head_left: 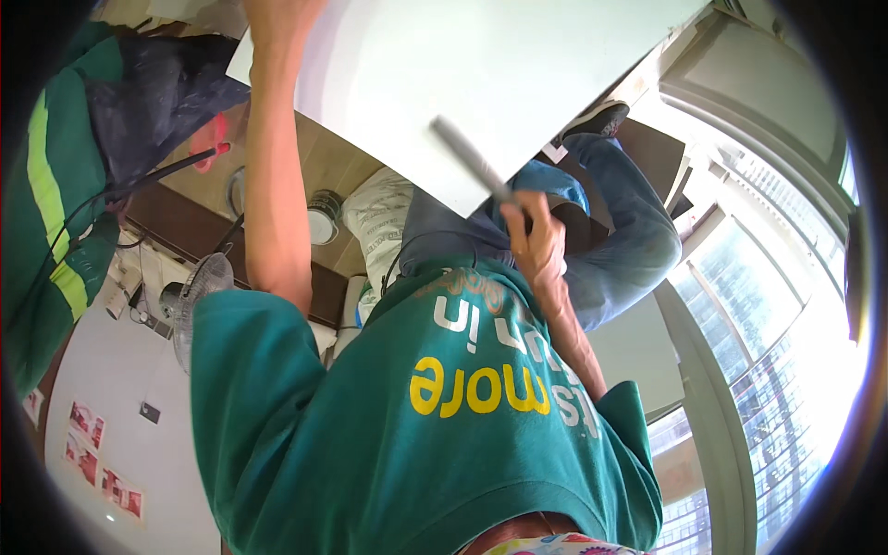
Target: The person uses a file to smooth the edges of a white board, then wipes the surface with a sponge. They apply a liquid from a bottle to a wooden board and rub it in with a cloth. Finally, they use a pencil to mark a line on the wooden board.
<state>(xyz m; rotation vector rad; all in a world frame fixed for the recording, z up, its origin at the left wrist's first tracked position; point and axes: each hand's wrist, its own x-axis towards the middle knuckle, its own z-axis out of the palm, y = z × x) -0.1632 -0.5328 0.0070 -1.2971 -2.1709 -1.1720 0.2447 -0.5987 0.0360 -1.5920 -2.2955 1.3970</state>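
My right hand (538, 236) is closed round the dark end of a long, flat grey tool (462, 153). Its straight body slants up and left over the near corner of a large white board (388, 83). Blur hides the tool's exact kind, and I cannot tell whether it touches the surface. At the top edge of the picture my left hand (285, 17) reaches to the board's left side. The fingers of that hand are cut off from view.
On the left is another person in a green garment with a yellow stripe (42, 157). Below the board are a metal tin (324, 215), a whitish sack (379, 208) and a fan (205, 296). Large windows (768, 305) stand at the right.
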